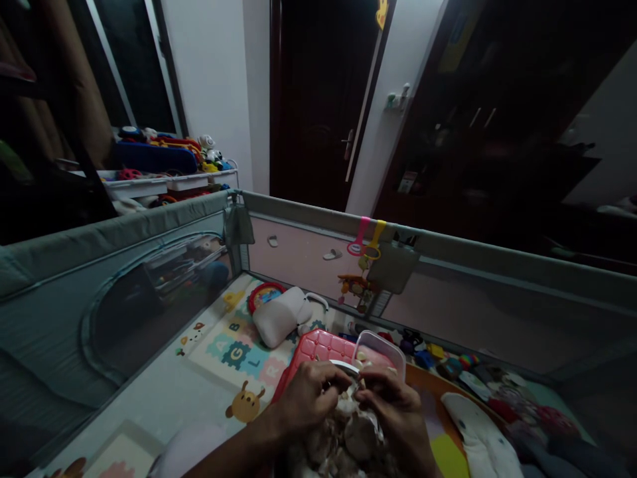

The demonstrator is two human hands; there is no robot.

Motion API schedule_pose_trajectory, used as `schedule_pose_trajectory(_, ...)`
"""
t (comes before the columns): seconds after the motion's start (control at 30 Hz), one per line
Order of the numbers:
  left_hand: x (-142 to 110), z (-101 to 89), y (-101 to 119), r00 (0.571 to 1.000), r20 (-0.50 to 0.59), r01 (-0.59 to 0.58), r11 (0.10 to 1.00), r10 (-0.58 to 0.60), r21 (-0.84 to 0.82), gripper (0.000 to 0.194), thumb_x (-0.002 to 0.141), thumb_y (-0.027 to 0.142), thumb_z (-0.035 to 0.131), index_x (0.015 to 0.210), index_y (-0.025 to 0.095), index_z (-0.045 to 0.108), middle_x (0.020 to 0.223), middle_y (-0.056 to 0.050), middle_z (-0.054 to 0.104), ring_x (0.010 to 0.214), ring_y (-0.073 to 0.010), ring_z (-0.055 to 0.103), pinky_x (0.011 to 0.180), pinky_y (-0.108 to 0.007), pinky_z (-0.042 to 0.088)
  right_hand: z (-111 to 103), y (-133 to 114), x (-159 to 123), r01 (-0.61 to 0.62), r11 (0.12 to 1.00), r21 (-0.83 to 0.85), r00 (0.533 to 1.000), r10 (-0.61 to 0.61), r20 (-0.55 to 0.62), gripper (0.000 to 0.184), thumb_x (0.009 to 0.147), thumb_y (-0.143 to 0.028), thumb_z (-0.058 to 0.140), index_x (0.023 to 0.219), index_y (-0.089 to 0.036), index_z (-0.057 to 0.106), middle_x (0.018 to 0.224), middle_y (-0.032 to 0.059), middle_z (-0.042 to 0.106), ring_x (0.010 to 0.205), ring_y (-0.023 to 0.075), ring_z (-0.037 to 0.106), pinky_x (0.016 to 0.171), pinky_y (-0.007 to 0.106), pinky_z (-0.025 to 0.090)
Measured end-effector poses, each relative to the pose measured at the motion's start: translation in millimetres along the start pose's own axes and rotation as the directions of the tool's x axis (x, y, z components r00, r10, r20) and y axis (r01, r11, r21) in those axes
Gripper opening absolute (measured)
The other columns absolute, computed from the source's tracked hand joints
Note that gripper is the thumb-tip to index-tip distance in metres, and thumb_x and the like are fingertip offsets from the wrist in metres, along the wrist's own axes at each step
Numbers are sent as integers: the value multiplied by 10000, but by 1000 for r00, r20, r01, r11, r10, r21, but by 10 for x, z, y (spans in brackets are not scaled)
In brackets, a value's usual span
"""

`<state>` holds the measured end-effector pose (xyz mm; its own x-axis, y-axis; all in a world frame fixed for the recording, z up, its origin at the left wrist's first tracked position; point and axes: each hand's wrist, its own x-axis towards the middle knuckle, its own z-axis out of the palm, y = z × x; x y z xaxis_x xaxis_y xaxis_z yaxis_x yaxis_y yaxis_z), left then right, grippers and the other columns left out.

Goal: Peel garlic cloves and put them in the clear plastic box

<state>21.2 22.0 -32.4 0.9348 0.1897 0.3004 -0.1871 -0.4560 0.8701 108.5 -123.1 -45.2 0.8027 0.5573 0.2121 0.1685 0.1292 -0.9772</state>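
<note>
My left hand (314, 393) and my right hand (397, 403) meet at the lower middle of the head view, fingers pinched together. Between the fingertips is a small pale garlic clove (361, 384), partly covered by them. Right below lies a heap of garlic bulbs and papery skins (343, 438), with a white rim (343, 364) showing behind it. Just beyond my right hand, a clear plastic container (399, 355) holds several pale peeled cloves. It rests on a red quilted-looking surface (322, 344).
A grey-green playpen fence (308, 209) surrounds the patterned play mat (199, 385). A white cushion-like object (280, 317) lies ahead. Assorted toys (432, 355) line the right side. Beyond the fence stand a toy rack (139, 189) and a dark door (318, 99).
</note>
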Motion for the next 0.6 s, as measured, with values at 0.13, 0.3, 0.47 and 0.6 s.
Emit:
schedule_pose_trajectory(0.13, -10, -20, 72, 999, -6, 32, 995, -33, -95, 200, 733, 129, 579, 839, 148, 748, 812, -58, 742, 724, -169, 659, 650, -214, 474, -22, 44, 2, 287, 924, -254, 958, -280, 65, 77, 687, -260, 736, 695, -214, 675, 602, -10, 667, 502, 138, 620, 463, 197, 500)
schedule_pose_trajectory(0.3, -20, -5, 72, 998, -10, 61, 991, -62, -123, 150, 739, 153, 608, 766, 142, 756, 720, -41, 739, 646, -151, 648, 589, -189, 453, 8, 17, -11, 508, 697, -506, 853, -489, 182, 127, 812, -273, 622, 697, -220, 638, 612, -8, 672, 535, 129, 636, 502, 189, 504)
schedule_pose_trajectory(0.47, -6, 6, 44, 996, -15, 86, 993, -87, -80, 169, 738, 162, 588, 740, 128, 754, 678, -43, 728, 607, -149, 633, 555, -190, 437, 94, -97, -10, 641, 512, -572, 724, -650, 230, 193, 888, -231, 513, 722, -207, 608, 592, 12, 673, 545, 127, 664, 494, 172, 508)
schedule_pose_trajectory(0.6, -11, 32, 8, 997, -33, 70, 997, -71, -45, 185, 718, 145, 565, 721, 125, 749, 652, -36, 719, 577, -142, 618, 541, -191, 424, 123, -107, -18, 624, 461, -631, 724, -645, 245, 247, 881, -224, 504, 652, -205, 595, 532, -6, 646, 465, 112, 635, 450, 165, 471)
